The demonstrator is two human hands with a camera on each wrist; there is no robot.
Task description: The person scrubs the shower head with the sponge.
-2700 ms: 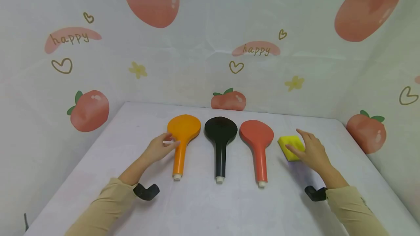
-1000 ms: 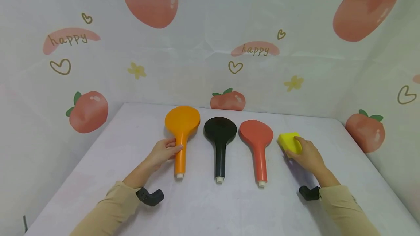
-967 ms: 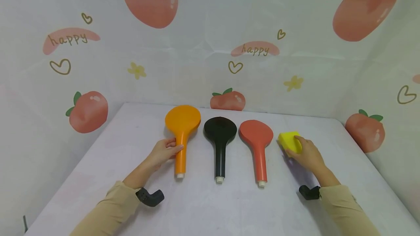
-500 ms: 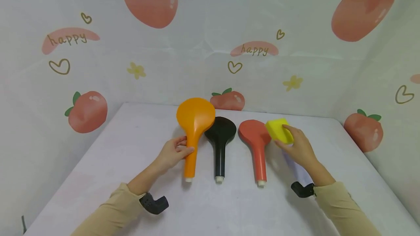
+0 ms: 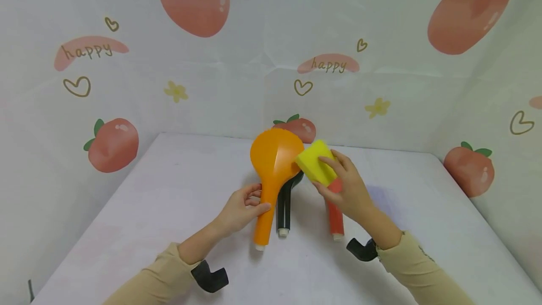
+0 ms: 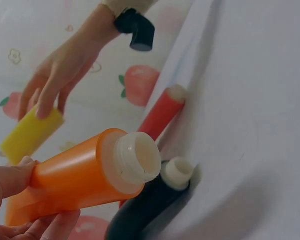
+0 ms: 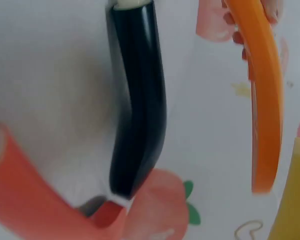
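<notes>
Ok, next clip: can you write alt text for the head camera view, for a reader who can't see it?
A person's left hand holds an orange shower head raised by its handle, while the right hand holds a yellow sponge against the edge of its round head. A black shower head and a red shower head lie behind them on a white table.

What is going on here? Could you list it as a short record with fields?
Left hand: grips the handle of the orange shower head, lifted off the table
Right hand: holds the yellow sponge at the orange head's edge
Lying on table: black shower head, red shower head
Backdrop: peach-print cloth
</notes>
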